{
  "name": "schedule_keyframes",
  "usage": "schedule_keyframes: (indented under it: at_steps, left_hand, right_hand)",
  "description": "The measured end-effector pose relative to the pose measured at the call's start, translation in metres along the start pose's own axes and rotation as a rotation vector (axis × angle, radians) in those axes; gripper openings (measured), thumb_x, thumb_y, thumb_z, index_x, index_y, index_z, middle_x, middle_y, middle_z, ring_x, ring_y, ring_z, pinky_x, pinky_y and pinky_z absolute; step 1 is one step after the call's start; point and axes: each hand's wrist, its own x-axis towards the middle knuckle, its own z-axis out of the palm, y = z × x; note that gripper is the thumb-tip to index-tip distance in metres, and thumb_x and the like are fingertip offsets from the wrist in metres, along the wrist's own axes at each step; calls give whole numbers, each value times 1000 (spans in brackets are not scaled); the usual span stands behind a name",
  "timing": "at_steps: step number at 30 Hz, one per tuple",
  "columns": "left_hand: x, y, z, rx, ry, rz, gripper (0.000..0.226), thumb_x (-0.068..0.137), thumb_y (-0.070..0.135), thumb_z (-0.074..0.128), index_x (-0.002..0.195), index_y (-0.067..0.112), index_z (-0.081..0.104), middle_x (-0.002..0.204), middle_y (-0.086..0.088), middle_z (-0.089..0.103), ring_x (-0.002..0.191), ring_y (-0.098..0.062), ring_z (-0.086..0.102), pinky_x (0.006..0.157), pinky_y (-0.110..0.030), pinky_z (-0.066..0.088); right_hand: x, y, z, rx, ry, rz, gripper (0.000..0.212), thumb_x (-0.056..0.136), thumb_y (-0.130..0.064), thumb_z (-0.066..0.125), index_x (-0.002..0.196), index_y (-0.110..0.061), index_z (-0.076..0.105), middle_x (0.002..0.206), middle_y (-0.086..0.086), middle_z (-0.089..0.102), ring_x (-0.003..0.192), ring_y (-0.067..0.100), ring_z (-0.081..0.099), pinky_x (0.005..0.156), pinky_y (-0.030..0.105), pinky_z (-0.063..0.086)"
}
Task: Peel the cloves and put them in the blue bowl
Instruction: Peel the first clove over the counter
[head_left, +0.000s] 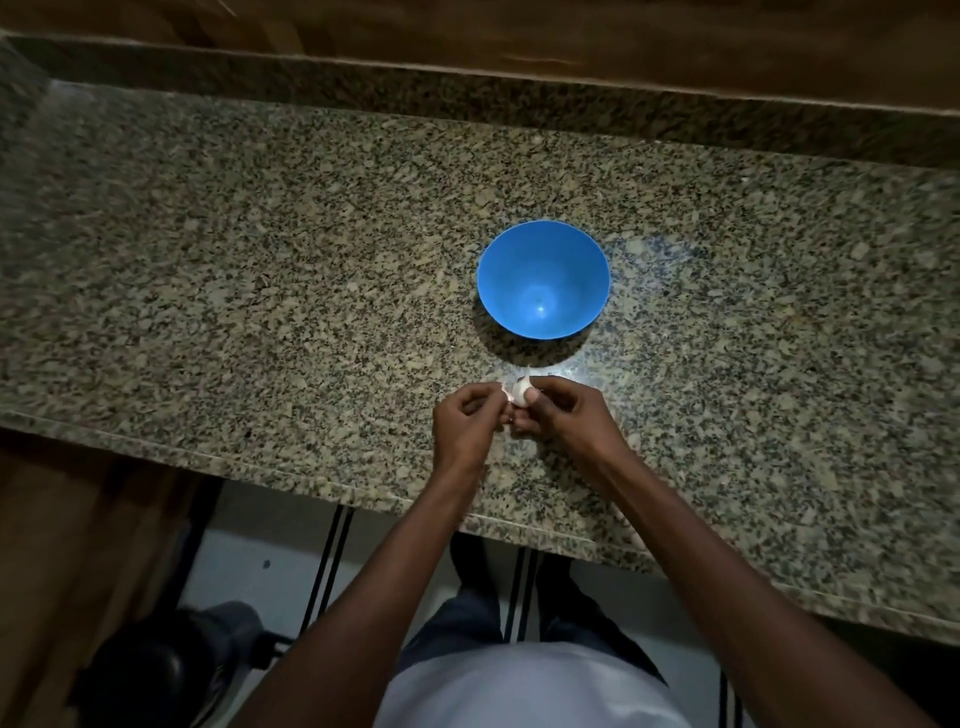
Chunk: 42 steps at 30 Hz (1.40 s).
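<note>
Both hands pinch one clove just above the desk, near the blue bowl.

The fingers (535, 397) of the right hand (563, 410) curl round the clove (521, 388), with the thumb pressed on its near side, while the fingers of the left hand (465, 421) pinch a bit of pale skin at the clove's left edge. The two hands touch each other at the fingertips, close to the near edge of the speckled stone desk (260, 291). The blue bowl (543, 279) stands upright just beyond the hands, on the far side, apart from them. Past the desk's near edge, the floor (270, 545) is pale with dark stripes.
</note>
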Motion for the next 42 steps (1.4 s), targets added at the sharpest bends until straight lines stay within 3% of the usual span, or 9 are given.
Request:
schedule_keyframes:
  at_steps: [3,7,10,15,18,22,26,33,42]
  left_hand:
    - [1,2,-7,-62,14,-41,14,97,13,69,106,2,74,79,-6,74,71,-14,65,70,-29,56]
    - [3,6,-17,-71,-94,-29,22,97,0,62,115,9,72,83,-9,71,71,-15,63,73,-30,57]
    - [4,7,-22,-57,-121,-15,20,97,0,63,107,9,78,84,-10,73,71,-14,63,76,-34,56]
    - [0,10,-26,-108,-148,-46,14,90,-2,74,103,-3,70,95,-22,77,90,-32,74,88,-41,62]
    - [-3,11,-24,-80,-186,-28,16,88,-1,76,102,-4,67,94,-24,77,94,-36,76,89,-44,62]
    - [-11,13,-20,-10,-275,53,10,90,4,77,98,-1,72,87,-11,78,82,-20,77,73,-30,62]
    - [-15,12,-18,53,-324,145,13,88,1,78,99,-6,76,84,0,79,81,-9,76,71,-18,57]
    - [-6,18,-18,133,-334,191,27,88,17,82,111,4,75,100,-6,79,92,-16,76,75,-23,60]
    - [54,64,23,-343,-347,-121,53,108,40,51,144,1,48,128,-19,60,106,-25,70,100,-39,58]
  right_hand:
    - [2,-5,-4,-220,77,-62,16,102,-13,67,114,-4,73,90,13,77,77,24,73,79,48,65]
    - [9,-12,-7,-860,137,-357,21,95,-24,77,110,-10,80,88,4,77,77,18,71,74,37,58]
    - [10,-16,-1,-947,132,-438,27,93,-19,79,116,-7,79,95,8,73,75,16,64,72,34,53]
    - [2,-4,-2,-870,211,-395,36,94,-15,74,130,-14,72,111,8,71,95,18,70,87,35,59]
    - [-16,1,1,-587,234,-238,30,97,-19,73,126,-11,74,103,6,78,92,17,74,84,34,62]
    - [-35,7,13,-1,108,-9,23,96,-19,75,115,-6,78,92,15,78,80,23,69,74,36,60]
    - [-33,13,15,239,155,88,28,92,-22,79,113,-4,78,112,16,77,93,23,65,77,36,52]
    - [-37,3,4,30,319,-26,17,98,-20,73,106,-4,75,93,18,79,81,32,76,75,46,63]
    - [-20,0,-16,-278,404,-108,11,96,-14,75,104,-8,80,81,8,79,73,19,76,67,33,62]
